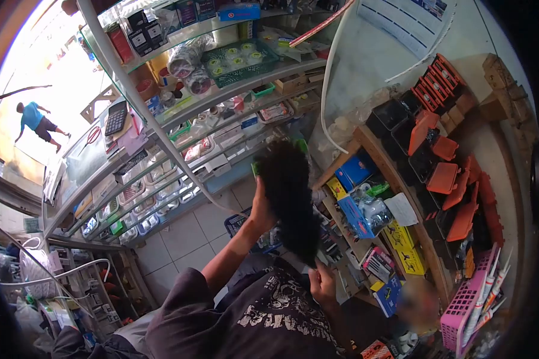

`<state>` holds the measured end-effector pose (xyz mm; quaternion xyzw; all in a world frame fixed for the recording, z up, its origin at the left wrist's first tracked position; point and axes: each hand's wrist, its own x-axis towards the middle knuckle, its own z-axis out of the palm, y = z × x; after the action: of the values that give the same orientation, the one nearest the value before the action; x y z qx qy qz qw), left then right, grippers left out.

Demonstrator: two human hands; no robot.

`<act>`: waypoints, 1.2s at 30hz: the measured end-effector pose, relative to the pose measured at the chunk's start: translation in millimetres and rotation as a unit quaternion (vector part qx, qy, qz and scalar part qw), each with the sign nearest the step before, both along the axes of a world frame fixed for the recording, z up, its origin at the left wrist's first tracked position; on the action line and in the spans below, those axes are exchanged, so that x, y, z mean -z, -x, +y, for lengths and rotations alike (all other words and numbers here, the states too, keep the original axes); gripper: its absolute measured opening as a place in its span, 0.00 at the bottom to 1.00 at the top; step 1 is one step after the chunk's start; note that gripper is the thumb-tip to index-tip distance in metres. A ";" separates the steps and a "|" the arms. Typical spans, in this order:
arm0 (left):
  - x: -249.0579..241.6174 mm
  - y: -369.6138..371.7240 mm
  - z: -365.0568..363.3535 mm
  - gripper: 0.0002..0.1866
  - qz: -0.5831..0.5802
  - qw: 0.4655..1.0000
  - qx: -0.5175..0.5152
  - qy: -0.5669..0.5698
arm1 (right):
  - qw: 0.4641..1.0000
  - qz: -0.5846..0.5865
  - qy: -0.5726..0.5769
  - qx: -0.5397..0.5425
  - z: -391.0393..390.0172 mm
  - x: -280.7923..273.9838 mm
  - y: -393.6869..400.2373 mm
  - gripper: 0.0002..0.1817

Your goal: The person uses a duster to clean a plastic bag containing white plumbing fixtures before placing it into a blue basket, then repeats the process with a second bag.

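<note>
A black fluffy duster (290,200) is held up in front of my body, its bushy head covering much of the middle of the view. My right hand (322,282) is closed around its lower end, near my chest. Raised on the duster's left side is my left hand (262,206), with its fingers mostly hidden behind the black fibres. By those fingertips a green edge (255,169) shows past the duster. It seems to belong to something in that hand, but its kind is hidden.
Glass shelves (221,90) of small goods curve across the front. At right stand a wooden shelf (395,233) with boxes, black bins with orange lids (443,173), and a pink basket (470,299). A person (39,122) is outside at left.
</note>
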<state>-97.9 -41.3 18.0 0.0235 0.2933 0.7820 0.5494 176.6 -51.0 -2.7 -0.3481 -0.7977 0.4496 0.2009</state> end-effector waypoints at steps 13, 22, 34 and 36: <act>35.3 45.6 -15.3 0.33 0.042 0.978 -0.126 -0.163 | 0.996 0.053 0.037 -0.066 1.6 -6.4 20.9 0.14; -11.3 15.0 -11.3 0.30 -0.060 0.989 -0.098 -0.092 | 0.995 0.069 0.051 -0.042 18.2 -23.4 54.0 0.14; 36.4 1.7 -33.6 0.34 0.303 0.920 0.240 0.074 | 0.996 -0.017 -0.086 -0.008 90.2 -45.3 29.5 0.19; 62.4 17.3 -29.7 0.40 0.394 0.895 0.210 0.004 | 0.995 -0.013 -0.102 -0.010 93.8 -56.9 28.4 0.20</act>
<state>-115.2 -70.9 -44.4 0.3890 0.4770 0.5741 0.5399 148.3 42.8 54.2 -0.3236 -0.8454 0.3630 0.2210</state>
